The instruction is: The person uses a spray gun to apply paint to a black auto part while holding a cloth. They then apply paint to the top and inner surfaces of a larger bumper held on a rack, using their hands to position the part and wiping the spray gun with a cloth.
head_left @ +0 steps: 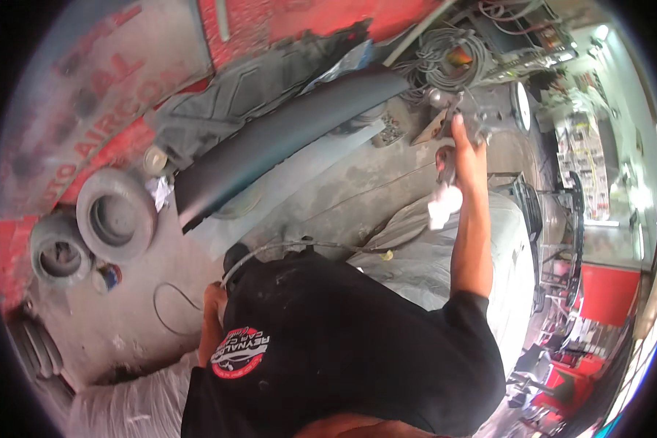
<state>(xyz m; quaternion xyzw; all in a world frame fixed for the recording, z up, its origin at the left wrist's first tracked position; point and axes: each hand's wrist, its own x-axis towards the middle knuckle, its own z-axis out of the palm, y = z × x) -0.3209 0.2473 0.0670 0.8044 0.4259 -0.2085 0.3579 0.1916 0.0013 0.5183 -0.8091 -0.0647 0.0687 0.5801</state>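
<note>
My right arm reaches out far to the right, and the right hand is closed around the handle of a spray gun. A metal cup with a pale round end shows on the gun. White wrapping covers the lower end of the handle, where a grey hose meets it. That hose runs across in front of my black shirt to my left hand, closed on it low at the left. Ahead lies a long dark curved panel, greyish at its near left end and apart from both hands.
Two tyres lie at the left, beside a small can. A sheet-covered shape stands close at my right. Coiled hose lies beyond the panel. A red wall bounds the far side.
</note>
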